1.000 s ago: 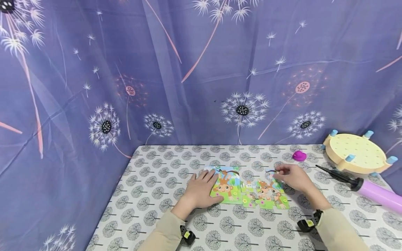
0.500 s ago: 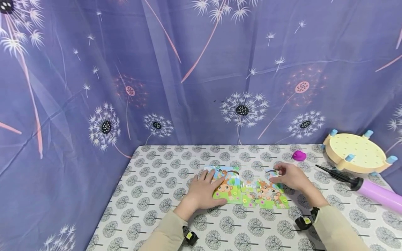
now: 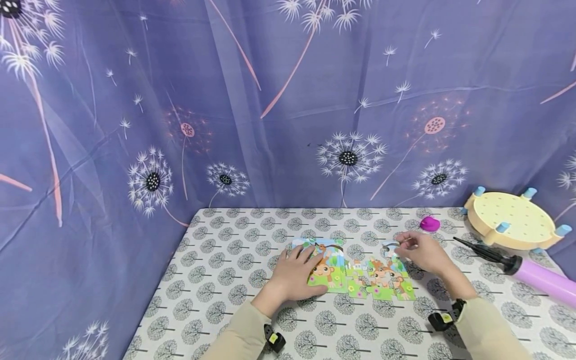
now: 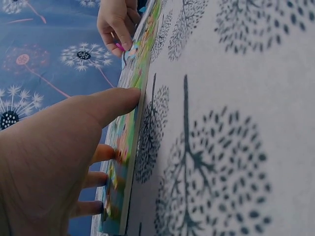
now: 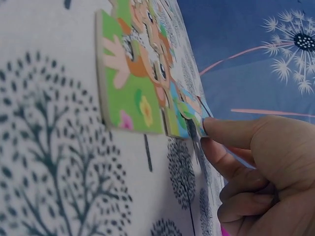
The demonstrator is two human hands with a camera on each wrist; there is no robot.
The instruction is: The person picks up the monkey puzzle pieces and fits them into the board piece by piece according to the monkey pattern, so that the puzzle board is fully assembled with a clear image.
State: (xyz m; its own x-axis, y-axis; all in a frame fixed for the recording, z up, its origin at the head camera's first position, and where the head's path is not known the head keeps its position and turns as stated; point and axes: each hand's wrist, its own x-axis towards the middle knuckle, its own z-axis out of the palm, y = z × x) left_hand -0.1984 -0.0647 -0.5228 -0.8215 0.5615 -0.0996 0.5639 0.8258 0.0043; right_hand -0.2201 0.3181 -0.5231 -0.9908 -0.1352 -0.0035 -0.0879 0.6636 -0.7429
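One puzzle piece is pinched in my right hand, right of centre; my left hand spreads on a monkey board; tree-print cloth below, dandelion curtain above.

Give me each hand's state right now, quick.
Left hand: open, resting on the monkey picture.
Right hand: pinching a puzzle piece by its edge.

Left hand palm-down and splayed, right hand in a thumb-and-finger pinch.
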